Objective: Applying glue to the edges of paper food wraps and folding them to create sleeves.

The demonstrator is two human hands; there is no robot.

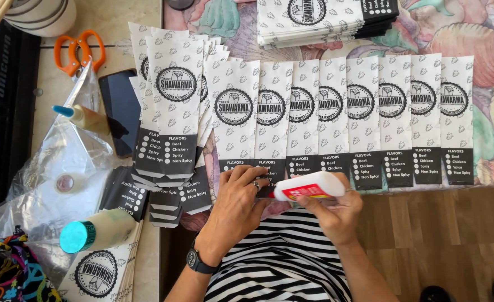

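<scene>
Head view: right hand (336,210) gripping glue bottle (314,186), left hand (237,196) fingertips pinching its nozzle, at the bag row's (336,112) lower edge.

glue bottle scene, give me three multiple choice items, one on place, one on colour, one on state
1. Where do the scissors lie?
A. upper left, beyond the fanned pile of paper bags
B. on the striped shirt
C. at the right end of the bag row

2. What colour are the scissors' handles?
A. blue
B. orange
C. black

3. How is the white glue bottle held?
A. standing upright on the table
C. lying alone on the row of bags
B. on its side in the right hand, nozzle toward the left hand

Answers: 1 A, they sit near the top left corner; 2 B, both loops are orange; 3 B, the right hand's fingers wrap the bottle while the left hand meets its tip.
</scene>
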